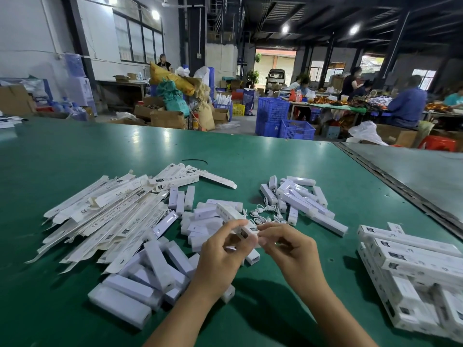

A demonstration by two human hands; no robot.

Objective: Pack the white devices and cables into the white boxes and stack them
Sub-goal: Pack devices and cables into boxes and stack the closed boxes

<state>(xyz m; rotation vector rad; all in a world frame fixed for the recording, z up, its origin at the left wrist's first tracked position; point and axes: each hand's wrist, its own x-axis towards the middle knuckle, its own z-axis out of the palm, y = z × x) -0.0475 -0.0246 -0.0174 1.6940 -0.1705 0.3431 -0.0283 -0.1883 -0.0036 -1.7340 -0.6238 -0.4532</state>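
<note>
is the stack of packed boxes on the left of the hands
No, the stacked boxes sit right of the right hand; flat boxes lie at left.

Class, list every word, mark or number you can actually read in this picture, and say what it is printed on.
"CE": on a flat unfolded box in the left heap.
Small print along the other flat boxes: blurred, unreadable.
Black labels on the packed boxes stacked at right: too small to read.
Print on the held box, gripped by the left hand and right hand: blurred.
</note>
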